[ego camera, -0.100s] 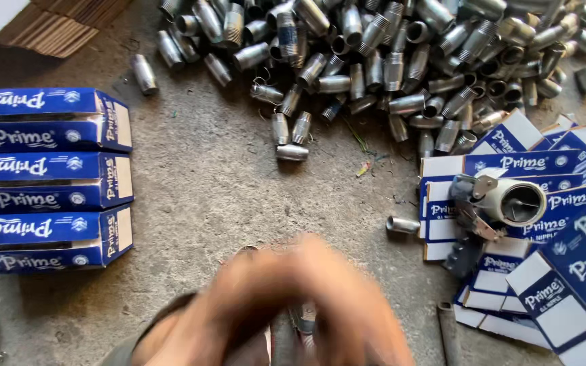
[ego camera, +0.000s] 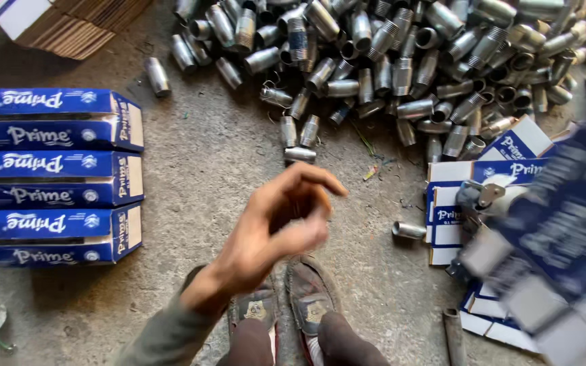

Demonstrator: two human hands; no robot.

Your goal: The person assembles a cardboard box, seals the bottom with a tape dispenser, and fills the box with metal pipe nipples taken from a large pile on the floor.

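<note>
The left hand point(ego camera: 276, 227) hung loosely curled, empty; the right hand, unseen, swung a blurred box point(ego camera: 557, 230) that could scatter the flat boxes point(ego camera: 445, 217).

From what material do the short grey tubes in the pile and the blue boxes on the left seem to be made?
The short grey threaded tubes look like metal, probably plated steel: dull silver shine, cut threads at the ends. The blue rectangular boxes look like printed cardboard: flat folded flaps, pale edges, slightly glossy faces.

Concrete floor point(ego camera: 211, 163), pipe fittings point(ego camera: 388, 61), blue cartons point(ego camera: 52, 176)
</note>
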